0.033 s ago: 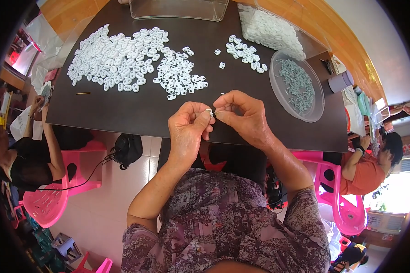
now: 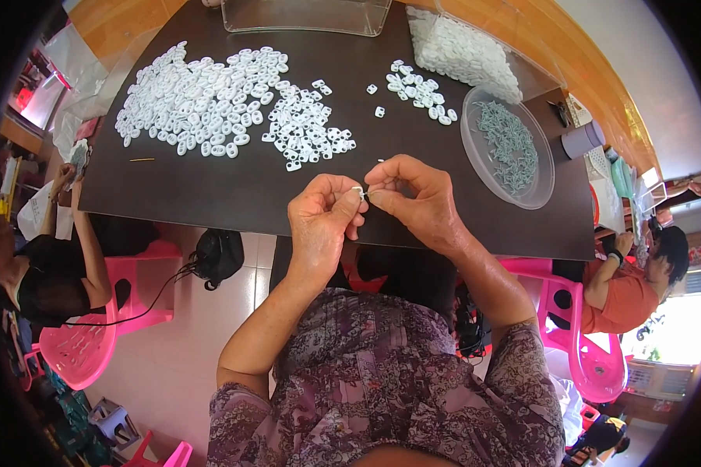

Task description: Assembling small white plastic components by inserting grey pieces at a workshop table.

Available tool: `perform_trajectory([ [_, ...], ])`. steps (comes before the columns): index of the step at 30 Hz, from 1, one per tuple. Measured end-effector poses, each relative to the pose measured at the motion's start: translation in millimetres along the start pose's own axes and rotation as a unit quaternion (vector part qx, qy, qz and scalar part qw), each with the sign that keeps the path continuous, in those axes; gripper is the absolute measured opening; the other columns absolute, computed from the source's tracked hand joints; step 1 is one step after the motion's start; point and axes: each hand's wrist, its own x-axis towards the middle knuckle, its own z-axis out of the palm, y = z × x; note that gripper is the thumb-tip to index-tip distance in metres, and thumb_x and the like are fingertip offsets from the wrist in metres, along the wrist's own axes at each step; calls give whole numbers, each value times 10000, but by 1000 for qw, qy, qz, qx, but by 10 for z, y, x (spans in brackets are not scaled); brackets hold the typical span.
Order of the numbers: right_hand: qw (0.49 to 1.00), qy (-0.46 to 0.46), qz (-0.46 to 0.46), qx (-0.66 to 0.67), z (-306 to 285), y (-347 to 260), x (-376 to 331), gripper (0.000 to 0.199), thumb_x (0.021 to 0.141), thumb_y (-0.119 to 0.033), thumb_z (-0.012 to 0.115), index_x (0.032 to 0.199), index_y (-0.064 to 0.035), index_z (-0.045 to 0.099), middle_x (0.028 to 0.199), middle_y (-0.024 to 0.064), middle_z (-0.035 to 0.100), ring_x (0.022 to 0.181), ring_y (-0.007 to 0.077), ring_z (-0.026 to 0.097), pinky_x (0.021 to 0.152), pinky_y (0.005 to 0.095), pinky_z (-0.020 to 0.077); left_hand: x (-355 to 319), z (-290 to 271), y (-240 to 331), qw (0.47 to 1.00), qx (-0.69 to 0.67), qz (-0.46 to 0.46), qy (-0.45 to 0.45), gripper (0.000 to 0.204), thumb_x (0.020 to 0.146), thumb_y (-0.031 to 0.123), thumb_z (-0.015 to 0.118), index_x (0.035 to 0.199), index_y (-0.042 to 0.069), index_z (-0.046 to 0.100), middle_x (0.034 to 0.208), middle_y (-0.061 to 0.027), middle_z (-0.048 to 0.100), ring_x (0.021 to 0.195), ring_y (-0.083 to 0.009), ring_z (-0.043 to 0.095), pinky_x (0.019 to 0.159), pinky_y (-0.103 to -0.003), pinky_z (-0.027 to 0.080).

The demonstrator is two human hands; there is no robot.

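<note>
My left hand [image 2: 318, 219] pinches a small white plastic piece [image 2: 358, 189] between thumb and fingers, above the near edge of the dark table. Facing it, my right hand [image 2: 419, 201] is closed in a pinch right against that piece. Whatever its fingertips hold is too small and too covered to name. Beyond my hands lies a pile of small white plastic pieces with holes [image 2: 308, 124]. A larger heap of white oval plastic pieces [image 2: 202, 97] spreads to the left. At right, a round clear tray [image 2: 547, 175] contains many thin grey-green screw-like parts [image 2: 508, 144].
A small group of white pieces [image 2: 420, 92] lies near a clear bag of white parts [image 2: 467, 54]. A clear bin [image 2: 304, 29] stands at the far edge, a grey cup [image 2: 582, 141] at right. People sit on both sides, by pink chairs [image 2: 78, 350].
</note>
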Motion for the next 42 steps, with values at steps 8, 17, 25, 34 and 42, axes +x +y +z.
perform_trajectory([
  [8,999,-7,13,39,14,5,-7,139,796,-12,629,931,11,603,848,11,589,801,59,543,731,226,463,7,-2,-17,1000,3,3,-3,56,874,46,546,878,-5,571,710,-32,587,562,-47,510,450,-171,396],
  [17,1000,-5,6,22,7,-14,-3,139,792,-8,631,927,9,605,846,12,593,792,61,551,732,227,466,0,10,-4,1000,8,7,-5,64,878,52,545,896,-2,574,724,-22,583,575,-41,509,457,-168,398],
  [25,999,2,5,39,30,-9,-11,140,785,4,626,923,7,604,837,10,596,792,61,552,732,225,464,-1,5,0,1000,18,-1,-17,71,889,64,535,907,3,566,727,-13,575,582,-35,506,457,-161,396],
  [34,997,48,-54,36,109,58,-4,147,774,-3,628,918,-12,599,739,-11,597,644,20,523,561,188,419,-26,56,-14,998,54,28,7,58,898,65,515,884,14,540,708,-5,548,567,-35,481,452,-168,386],
  [42,995,57,4,82,163,71,-38,161,784,6,630,943,6,603,836,5,602,757,39,544,668,194,450,-28,79,-60,994,88,53,21,63,895,41,508,849,16,543,700,3,537,566,-34,470,457,-168,376],
])
